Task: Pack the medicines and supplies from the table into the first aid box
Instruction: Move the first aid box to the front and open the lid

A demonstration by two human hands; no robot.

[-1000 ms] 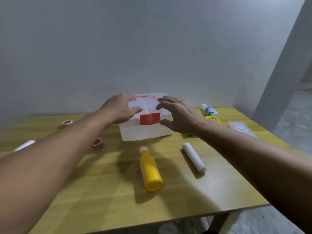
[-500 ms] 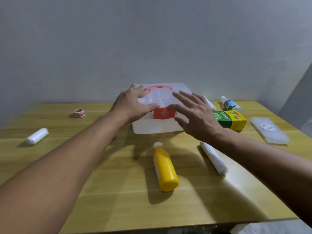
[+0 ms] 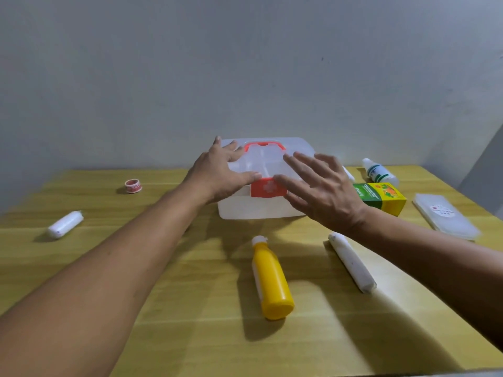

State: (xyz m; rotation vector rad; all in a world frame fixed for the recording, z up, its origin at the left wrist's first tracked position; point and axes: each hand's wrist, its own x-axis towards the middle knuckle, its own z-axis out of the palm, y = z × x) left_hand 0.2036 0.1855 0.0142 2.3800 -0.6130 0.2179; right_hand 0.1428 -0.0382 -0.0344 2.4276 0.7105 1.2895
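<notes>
The translucent first aid box [image 3: 245, 210], with its lid down, a red handle and a red clasp [image 3: 268, 188], stands at the table's far middle. My left hand [image 3: 217, 175] lies spread on the lid's left side, thumb near the clasp. My right hand [image 3: 318, 191] hovers with spread fingers at the box's right front, holding nothing. A yellow bottle [image 3: 272, 281] and a long white roll [image 3: 351, 262] lie in front of the box. A green-yellow carton [image 3: 381, 198], a small white bottle [image 3: 379, 172] and a clear flat packet [image 3: 443, 219] lie to the right.
A short white bandage roll [image 3: 65, 224] and a small red-white tape ring [image 3: 133, 185] lie at the left of the wooden table [image 3: 163, 308]. A grey wall rises directly behind the table. The table's front edge is near the bottom of view.
The view has swung left and nearer, bringing the carton, packet and left roll into sight. Both hands stay at the box, the right one with fingers spread slightly wider over the clasp side.
</notes>
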